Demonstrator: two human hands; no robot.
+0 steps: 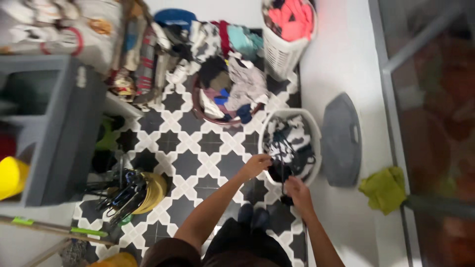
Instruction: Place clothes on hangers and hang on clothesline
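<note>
Two hands work over a white laundry basket (312, 129) that stands on the black-and-white patterned floor (198, 153) near its right edge, where the tiles meet a pale strip along the wall. Largest in view is a grey shelving unit (59, 133) at the left edge of the floor, with a yellow container (11, 175) beside it. Along the far edge lies a heap of mixed clothes (168, 44), and next to it a round brown basket (225, 94) filled with garments; a taller white basket (284, 49) holding pink-red laundry stands at the far right corner. A grey oval lid (341, 141) lies just beside the white laundry basket on the pale strip, and a yellow-green cloth (385, 188) sits near it, further right. A yellow basin (151, 193) holding dark clothes hangers (121, 195) rests toward the near left part of the floor. Inside the white laundry basket lie black-and-white garments (289, 146). The left hand (256, 164) reaches over the basket's near rim, fingers closed on a dark garment (278, 158) from the pile. The right hand (296, 190), just outside the near rim, is pinched together on a lower part of the same dark garment.
</note>
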